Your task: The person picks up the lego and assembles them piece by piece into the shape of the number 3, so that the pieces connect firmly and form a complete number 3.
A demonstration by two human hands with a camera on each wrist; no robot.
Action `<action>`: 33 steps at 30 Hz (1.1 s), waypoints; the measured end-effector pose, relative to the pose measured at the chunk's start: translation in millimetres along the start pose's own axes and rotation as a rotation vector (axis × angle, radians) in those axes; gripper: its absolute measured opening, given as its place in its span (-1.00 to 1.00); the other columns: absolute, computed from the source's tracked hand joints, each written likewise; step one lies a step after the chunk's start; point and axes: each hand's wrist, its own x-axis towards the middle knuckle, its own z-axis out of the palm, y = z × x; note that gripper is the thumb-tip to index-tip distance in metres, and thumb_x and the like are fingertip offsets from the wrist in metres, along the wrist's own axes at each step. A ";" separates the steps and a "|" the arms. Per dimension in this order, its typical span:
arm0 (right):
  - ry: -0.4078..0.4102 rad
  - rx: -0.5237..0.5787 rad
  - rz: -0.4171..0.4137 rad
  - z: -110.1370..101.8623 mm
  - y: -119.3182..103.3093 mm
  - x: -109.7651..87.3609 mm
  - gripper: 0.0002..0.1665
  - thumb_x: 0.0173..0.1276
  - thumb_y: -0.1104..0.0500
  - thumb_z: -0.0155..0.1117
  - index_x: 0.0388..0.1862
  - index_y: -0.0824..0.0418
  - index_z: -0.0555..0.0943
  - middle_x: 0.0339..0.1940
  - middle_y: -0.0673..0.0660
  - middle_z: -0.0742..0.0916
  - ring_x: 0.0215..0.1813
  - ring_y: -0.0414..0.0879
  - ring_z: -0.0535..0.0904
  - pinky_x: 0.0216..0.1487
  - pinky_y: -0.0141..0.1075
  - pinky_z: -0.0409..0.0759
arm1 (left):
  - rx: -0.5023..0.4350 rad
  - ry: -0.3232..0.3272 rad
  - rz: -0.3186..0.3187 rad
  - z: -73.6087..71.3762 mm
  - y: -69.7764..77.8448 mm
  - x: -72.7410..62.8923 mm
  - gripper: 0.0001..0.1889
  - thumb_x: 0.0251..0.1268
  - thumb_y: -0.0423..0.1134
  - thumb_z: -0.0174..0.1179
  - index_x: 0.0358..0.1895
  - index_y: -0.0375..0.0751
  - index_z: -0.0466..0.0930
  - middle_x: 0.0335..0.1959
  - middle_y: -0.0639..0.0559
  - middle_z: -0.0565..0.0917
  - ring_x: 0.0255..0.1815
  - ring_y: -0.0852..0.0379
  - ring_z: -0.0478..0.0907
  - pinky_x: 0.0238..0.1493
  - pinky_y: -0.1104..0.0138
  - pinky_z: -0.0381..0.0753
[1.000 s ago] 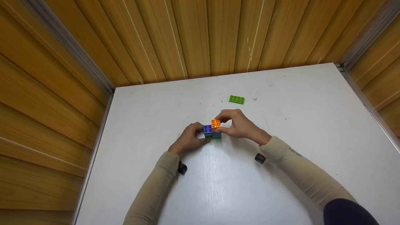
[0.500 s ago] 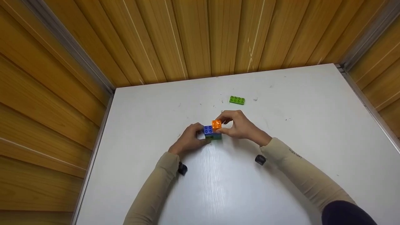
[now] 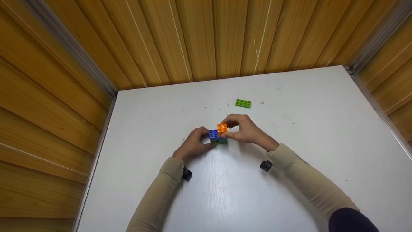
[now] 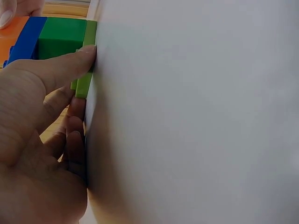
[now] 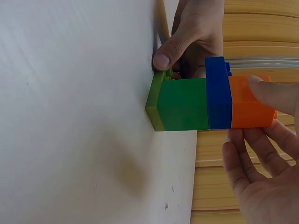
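A small stack of toy building bricks stands on the white table. At its bottom is a flat light-green brick [image 5: 155,105], with a dark-green block [image 5: 183,104] above it. A flat blue brick [image 3: 213,133] lies across that block and overhangs to the left. On the blue brick's right half sits an orange brick [image 3: 222,128], its studs facing up. My left hand [image 3: 194,143] pinches the light-green bottom brick between thumb and fingers. My right hand [image 3: 247,129] holds the orange brick at the top, thumb on the near side and fingers on the far side.
Another flat light-green brick [image 3: 243,103] lies loose behind the stack, near the back of the white table [image 3: 154,109]. Wood-patterned panels [image 3: 199,38] rise along the back and sides. A small black device [image 3: 266,165] hangs at the right wrist.
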 end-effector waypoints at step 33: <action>0.047 -0.090 -0.047 -13.1 -12.7 -4.1 -0.54 0.29 0.12 0.64 0.12 0.23 0.74 0.06 0.13 0.81 0.08 0.11 0.72 0.24 0.10 0.67 | -0.004 -0.004 -0.015 0.1 1.1 -0.9 -0.64 0.28 -0.14 0.55 0.12 0.01 0.76 -0.06 0.13 0.65 -0.01 0.09 0.46 0.15 0.18 0.49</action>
